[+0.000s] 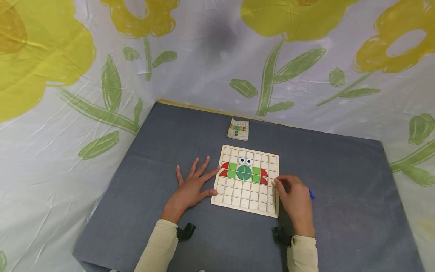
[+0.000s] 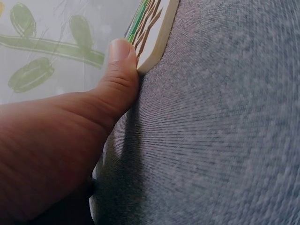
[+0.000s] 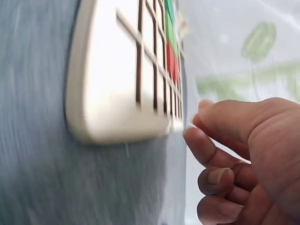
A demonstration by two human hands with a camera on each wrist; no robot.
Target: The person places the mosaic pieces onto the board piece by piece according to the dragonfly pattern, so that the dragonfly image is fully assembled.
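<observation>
A square wooden grid board (image 1: 242,193) lies on the table. On it are two eye tiles (image 1: 245,161), a dark green circle of quarter pieces (image 1: 244,172), light green squares (image 1: 256,175) and red quarter pieces (image 1: 263,176) at both sides. My left hand (image 1: 192,190) is spread flat at the left, its thumb (image 2: 121,58) against the board's edge. My right hand (image 1: 293,196) is at the board's right edge, thumb and index fingertips close together and the other fingers loosely bent. Nothing shows between these fingertips (image 3: 206,107).
A small picture card (image 1: 238,129) with a similar coloured figure lies behind the board. Something blue (image 1: 311,194) peeks out beside my right hand. The dark grey table (image 1: 353,204) backs onto a flower-printed curtain (image 1: 204,75).
</observation>
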